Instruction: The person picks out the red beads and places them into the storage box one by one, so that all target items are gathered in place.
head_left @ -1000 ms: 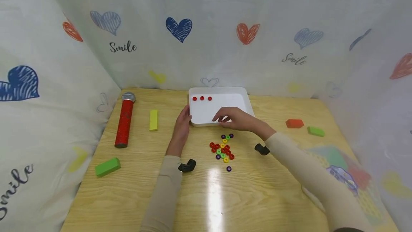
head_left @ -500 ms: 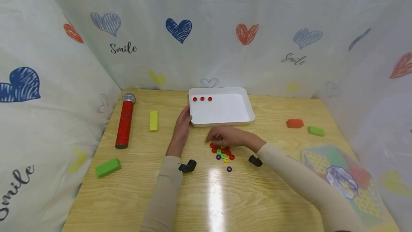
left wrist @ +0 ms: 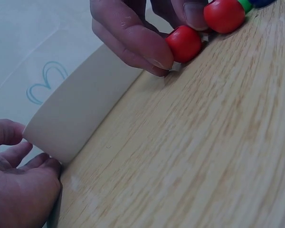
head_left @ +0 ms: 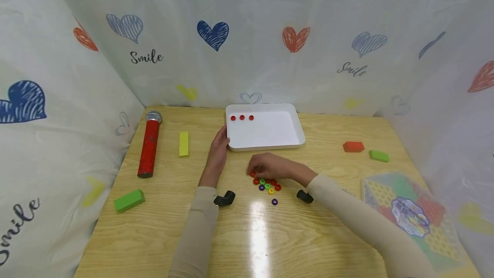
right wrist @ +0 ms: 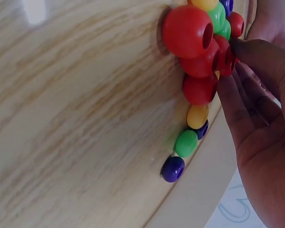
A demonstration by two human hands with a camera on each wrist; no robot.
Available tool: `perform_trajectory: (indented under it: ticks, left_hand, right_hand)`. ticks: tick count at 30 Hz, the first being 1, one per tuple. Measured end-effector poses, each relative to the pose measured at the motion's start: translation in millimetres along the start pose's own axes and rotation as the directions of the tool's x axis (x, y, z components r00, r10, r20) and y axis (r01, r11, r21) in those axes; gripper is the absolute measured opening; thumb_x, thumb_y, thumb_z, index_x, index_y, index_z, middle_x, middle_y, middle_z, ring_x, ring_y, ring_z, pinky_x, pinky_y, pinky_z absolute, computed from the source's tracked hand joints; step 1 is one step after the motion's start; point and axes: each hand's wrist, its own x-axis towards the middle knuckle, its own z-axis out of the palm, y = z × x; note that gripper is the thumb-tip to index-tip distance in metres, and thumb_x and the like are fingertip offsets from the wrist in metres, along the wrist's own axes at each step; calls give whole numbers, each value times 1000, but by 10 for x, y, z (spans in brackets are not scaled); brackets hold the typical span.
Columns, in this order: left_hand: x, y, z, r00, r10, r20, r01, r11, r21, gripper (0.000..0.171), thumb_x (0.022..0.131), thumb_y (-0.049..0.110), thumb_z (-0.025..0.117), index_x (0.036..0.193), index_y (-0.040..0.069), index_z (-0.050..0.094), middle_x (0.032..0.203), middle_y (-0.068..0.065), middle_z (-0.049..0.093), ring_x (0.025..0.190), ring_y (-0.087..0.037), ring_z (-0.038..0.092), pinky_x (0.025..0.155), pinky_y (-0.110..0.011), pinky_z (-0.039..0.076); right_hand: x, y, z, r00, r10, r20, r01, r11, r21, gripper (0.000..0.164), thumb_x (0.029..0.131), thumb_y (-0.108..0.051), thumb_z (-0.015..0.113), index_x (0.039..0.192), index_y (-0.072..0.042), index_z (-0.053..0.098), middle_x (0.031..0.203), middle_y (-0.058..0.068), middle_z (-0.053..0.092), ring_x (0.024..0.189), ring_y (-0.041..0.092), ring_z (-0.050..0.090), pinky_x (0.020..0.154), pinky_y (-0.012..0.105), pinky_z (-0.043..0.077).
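Note:
My left hand [head_left: 217, 153] grips the left side of a white tray [head_left: 266, 146], thumb by the rim in the left wrist view. Three red beads [head_left: 242, 117] sit in a row along the tray's back left. In front of the tray, my right hand [head_left: 272, 165] reaches down into a loose pile of red, green, yellow and purple beads [head_left: 268, 186]. Its thumb and finger pinch a red bead [left wrist: 184, 44] at the pile's left side, low over the table. Part of the pile is hidden under this hand in the head view. A purple bead [head_left: 274, 201] lies apart, nearer the front.
On the left lie a red microphone [head_left: 149, 149], a yellow block [head_left: 184, 144] and a green block [head_left: 129, 201]. To the right are an orange-red block [head_left: 353, 147], a small green block [head_left: 379, 156] and a clear patterned package [head_left: 413, 218]. A printed curtain surrounds the table [head_left: 154, 235].
My right hand has moved from over the tray's front edge down to the bead pile, and its fingers have closed on a red bead. The left hand stays at the tray.

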Motion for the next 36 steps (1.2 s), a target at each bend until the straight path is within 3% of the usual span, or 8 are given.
perform_trajectory:
  ticks: [12,22,36]
  left_hand:
    - [5,-20,-15,1000,6,-17,-6,1000,-2,51,103,6,36,152,15,29,158,1,25,145,-8,19,119,-26,17]
    - [4,-10,-36,1000,12,-4,-12,1000,-18,51,103,5,36,152,15,29,159,0,23,146,-9,18,119,-27,17]
    - [-13,-21,-27,1000,1,0,-1,999,-33,51,102,4,36,152,14,29,159,-2,23,146,-11,18,118,-27,18]
  right_hand:
    - [-27,-41,-53,998,13,-65,-13,1000,6,17,91,-7,64,106,-10,70,106,0,64,95,8,62,82,19,53]
    - [-42,116,-408,973,70,-222,-59,997,55,18,89,-6,66,106,-7,70,105,-4,66,96,10,62,82,21,55]
    - [36,295,-869,945,159,-287,-154,987,41,21,87,-6,69,108,-3,70,104,1,66,96,16,63,85,29,56]
